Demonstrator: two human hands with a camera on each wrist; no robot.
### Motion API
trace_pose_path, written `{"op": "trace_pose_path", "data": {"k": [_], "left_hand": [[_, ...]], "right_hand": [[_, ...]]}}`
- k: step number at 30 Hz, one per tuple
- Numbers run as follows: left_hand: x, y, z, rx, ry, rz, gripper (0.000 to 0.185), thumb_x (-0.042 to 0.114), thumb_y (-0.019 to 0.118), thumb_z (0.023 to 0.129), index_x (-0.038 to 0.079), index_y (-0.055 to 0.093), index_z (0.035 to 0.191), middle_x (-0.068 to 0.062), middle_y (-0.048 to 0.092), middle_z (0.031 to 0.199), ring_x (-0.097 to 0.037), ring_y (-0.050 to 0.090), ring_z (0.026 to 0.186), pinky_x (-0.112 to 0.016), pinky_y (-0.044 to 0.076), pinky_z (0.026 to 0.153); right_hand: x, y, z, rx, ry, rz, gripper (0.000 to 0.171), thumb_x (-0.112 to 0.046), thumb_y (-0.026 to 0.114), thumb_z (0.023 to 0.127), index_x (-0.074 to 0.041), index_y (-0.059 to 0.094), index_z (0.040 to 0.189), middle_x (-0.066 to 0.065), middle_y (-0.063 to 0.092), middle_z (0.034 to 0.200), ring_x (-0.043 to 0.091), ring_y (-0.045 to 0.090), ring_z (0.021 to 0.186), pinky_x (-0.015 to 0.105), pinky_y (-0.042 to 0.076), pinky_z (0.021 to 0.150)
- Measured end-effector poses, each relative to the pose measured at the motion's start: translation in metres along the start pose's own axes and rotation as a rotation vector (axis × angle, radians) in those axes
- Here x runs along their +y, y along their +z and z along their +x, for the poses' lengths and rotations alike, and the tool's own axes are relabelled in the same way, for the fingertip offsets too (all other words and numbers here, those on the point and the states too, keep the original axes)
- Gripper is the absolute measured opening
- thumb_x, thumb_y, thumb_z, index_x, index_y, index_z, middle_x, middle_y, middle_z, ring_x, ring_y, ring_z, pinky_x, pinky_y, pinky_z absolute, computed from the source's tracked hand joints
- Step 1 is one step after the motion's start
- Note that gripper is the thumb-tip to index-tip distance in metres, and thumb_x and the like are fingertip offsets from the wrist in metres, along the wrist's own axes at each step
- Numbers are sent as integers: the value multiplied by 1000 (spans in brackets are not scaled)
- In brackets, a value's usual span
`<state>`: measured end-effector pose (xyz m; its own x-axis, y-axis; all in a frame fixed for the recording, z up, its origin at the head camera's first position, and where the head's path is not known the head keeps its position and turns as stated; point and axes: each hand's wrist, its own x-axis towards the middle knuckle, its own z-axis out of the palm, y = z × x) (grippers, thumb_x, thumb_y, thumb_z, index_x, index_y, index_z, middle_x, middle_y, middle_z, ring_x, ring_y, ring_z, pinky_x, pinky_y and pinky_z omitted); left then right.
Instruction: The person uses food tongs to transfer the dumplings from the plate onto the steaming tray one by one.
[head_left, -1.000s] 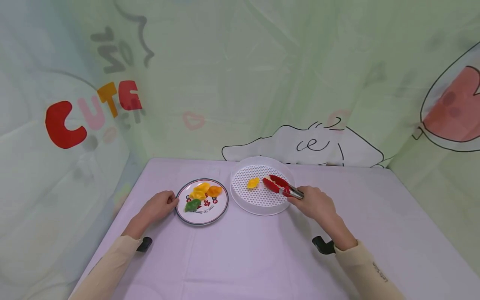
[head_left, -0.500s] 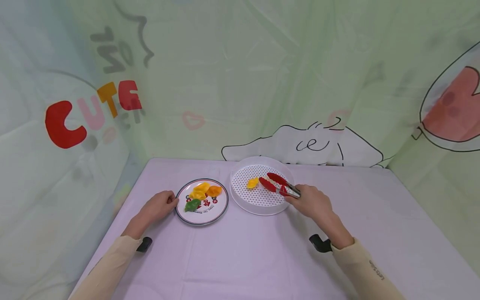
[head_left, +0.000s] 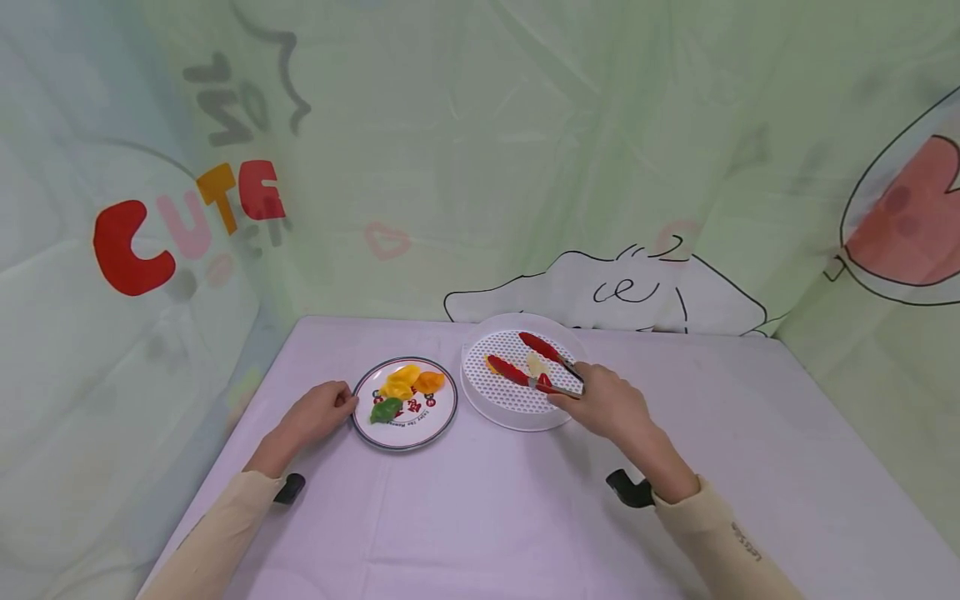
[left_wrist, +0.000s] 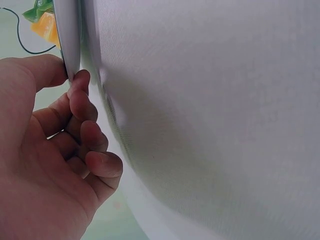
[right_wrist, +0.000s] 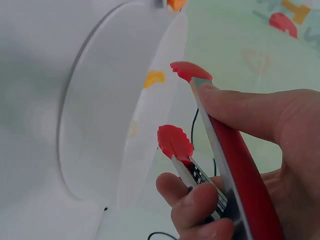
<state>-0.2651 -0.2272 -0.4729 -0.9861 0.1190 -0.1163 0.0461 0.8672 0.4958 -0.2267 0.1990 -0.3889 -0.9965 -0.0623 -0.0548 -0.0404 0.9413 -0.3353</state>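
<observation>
My right hand (head_left: 603, 406) grips red tongs (head_left: 536, 367), whose arms are spread apart over a white perforated basket (head_left: 517, 398). The lower tip lies against a yellow food piece (head_left: 489, 364), which it mostly hides. In the right wrist view the tongs (right_wrist: 235, 165) stand beside the basket wall (right_wrist: 125, 115), with the yellow piece (right_wrist: 154, 78) showing through it. My left hand (head_left: 318, 414) pinches the left rim of a printed plate (head_left: 442, 412) holding yellow, orange and green pieces (head_left: 401, 383). The left wrist view shows thumb and forefinger (left_wrist: 77, 85) on the plate rim (left_wrist: 67, 35).
Everything sits on a lilac tablecloth (head_left: 487, 517). A printed green curtain (head_left: 487, 167) closes the back and both sides, close behind the basket. Black wrist mounts show at both cuffs (head_left: 628, 490).
My right hand has moved left and farther into the basket. The tongs have opened wider and now reach the yellow piece. My left hand and the plate have not moved.
</observation>
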Motion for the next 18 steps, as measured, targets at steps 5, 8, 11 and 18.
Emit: {"op": "trace_pose_path", "data": {"k": [5, 8, 11, 18], "left_hand": [[1, -1, -1, 1, 0, -4, 18, 22, 58, 100, 6, 60, 92, -4, 51, 75, -18, 49, 72, -30, 39, 64], [0, 0, -1, -3, -2, -13, 18, 22, 58, 100, 6, 60, 92, -4, 51, 75, -18, 49, 72, -30, 39, 64], [0, 0, 0, -9, -3, -18, 19, 22, 58, 100, 6, 60, 91, -4, 50, 75, -17, 49, 72, -29, 39, 63], [-4, 1, 2, -3, 10, -21, 19, 23, 58, 100, 6, 60, 91, -4, 50, 75, -17, 49, 72, -29, 39, 63]], "right_hand": [[-18, 4, -5, 2, -50, -27, 79, -45, 74, 86, 4, 48, 142, 26, 60, 131, 37, 61, 111, 51, 56, 82], [-31, 8, -7, 1, -75, -42, 80, -45, 75, 86, 1, 47, 144, 26, 56, 137, 39, 61, 115, 52, 56, 84], [-43, 13, -7, 0, -94, -51, 81, -46, 77, 84, -2, 47, 146, 26, 54, 140, 40, 61, 116, 52, 57, 84], [-69, 26, -3, -18, -154, -97, 83, -49, 80, 80, -7, 49, 144, 20, 57, 138, 35, 65, 103, 45, 59, 75]]}}
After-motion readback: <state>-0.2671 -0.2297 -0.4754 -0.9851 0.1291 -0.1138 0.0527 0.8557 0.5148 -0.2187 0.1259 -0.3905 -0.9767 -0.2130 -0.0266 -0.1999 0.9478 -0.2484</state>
